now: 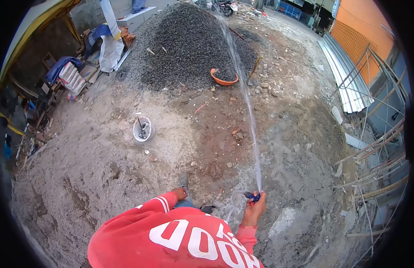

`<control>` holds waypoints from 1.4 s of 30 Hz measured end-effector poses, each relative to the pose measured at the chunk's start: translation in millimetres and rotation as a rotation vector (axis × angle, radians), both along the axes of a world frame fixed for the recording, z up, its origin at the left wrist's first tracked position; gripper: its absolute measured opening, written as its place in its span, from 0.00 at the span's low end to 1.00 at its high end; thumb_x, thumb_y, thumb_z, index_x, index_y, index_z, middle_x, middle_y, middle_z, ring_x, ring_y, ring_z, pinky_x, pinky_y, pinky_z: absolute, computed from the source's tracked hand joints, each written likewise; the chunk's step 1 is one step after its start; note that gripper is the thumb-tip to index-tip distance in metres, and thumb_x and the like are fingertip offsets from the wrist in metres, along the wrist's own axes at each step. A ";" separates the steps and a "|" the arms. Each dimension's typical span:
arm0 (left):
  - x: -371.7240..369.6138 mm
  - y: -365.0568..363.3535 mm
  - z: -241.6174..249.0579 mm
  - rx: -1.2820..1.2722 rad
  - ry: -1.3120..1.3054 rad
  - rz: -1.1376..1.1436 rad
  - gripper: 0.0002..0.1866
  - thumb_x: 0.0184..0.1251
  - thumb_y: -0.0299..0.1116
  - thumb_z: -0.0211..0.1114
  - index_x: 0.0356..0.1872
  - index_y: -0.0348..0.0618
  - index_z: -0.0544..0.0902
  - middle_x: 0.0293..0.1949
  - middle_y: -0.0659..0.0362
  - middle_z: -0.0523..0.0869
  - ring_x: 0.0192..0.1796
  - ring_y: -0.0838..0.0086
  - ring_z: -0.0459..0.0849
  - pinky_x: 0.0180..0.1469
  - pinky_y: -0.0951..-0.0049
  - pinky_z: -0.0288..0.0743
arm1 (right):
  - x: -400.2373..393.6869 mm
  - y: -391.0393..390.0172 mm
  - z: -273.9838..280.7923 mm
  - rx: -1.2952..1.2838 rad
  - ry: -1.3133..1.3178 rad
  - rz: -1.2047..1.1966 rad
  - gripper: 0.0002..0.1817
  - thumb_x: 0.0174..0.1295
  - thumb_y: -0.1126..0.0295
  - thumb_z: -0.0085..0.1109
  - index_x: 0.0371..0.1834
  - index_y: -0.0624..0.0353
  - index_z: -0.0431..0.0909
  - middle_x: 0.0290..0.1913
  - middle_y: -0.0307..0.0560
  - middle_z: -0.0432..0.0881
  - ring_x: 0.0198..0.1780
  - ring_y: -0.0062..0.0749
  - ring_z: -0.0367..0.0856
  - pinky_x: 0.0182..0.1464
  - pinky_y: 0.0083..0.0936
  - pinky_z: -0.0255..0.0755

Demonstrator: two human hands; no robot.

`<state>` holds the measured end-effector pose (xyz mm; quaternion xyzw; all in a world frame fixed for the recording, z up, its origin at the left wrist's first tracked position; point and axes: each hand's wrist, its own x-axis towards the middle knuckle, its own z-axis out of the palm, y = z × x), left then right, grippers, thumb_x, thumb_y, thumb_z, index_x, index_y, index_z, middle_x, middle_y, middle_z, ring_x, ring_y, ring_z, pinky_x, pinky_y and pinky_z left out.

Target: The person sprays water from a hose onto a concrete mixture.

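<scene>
My right hand [256, 206] is wrapped round a blue hose nozzle [252, 196] with a bit of red on it. A long jet of water [251, 120] leaves the nozzle and arcs forward over the dark gravel pile [189, 44]. More water splashes out beside the nozzle, down to the wet ground near my feet. My left hand [180, 193] is by my leg, its fingers curled in and nothing visible in them. The red sleeve partly covers the legs below.
Ahead stands a white bucket [143, 129] with a tool in grey mix. An orange basin [224, 77] of gravel leans at the pile's foot. Stacked sacks [72, 78] lie left. Corrugated metal sheets [345, 71] and bamboo poles [383, 192] line the right. Ground is rough, with rubble.
</scene>
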<state>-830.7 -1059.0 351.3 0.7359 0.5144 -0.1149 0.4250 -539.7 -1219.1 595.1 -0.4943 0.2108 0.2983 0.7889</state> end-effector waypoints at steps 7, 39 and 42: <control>0.5 2.7 -0.9 -0.060 0.045 -0.052 0.16 0.51 0.44 0.59 0.39 0.51 0.82 0.40 0.50 0.84 0.45 0.56 0.81 0.51 0.62 0.73 | 3.6 13.7 4.0 0.035 -0.017 0.060 0.10 0.59 0.61 0.55 0.30 0.55 0.71 0.26 0.36 0.75 0.22 0.14 0.68 0.17 0.07 0.62; -8.0 1.5 -18.9 -0.104 0.026 0.058 0.15 0.50 0.44 0.60 0.37 0.50 0.83 0.40 0.49 0.83 0.45 0.55 0.81 0.51 0.61 0.73 | 7.2 29.1 -14.6 0.018 0.049 0.133 0.09 0.59 0.60 0.53 0.33 0.50 0.68 0.24 0.35 0.72 0.21 0.14 0.67 0.16 0.06 0.60; -11.4 -1.0 -36.4 -0.002 -0.031 0.051 0.14 0.50 0.44 0.61 0.34 0.50 0.83 0.32 0.50 0.84 0.37 0.58 0.82 0.45 0.63 0.75 | 0.0 29.5 -11.9 -0.012 0.030 0.123 0.09 0.58 0.61 0.55 0.29 0.52 0.69 0.23 0.34 0.72 0.20 0.13 0.66 0.16 0.06 0.58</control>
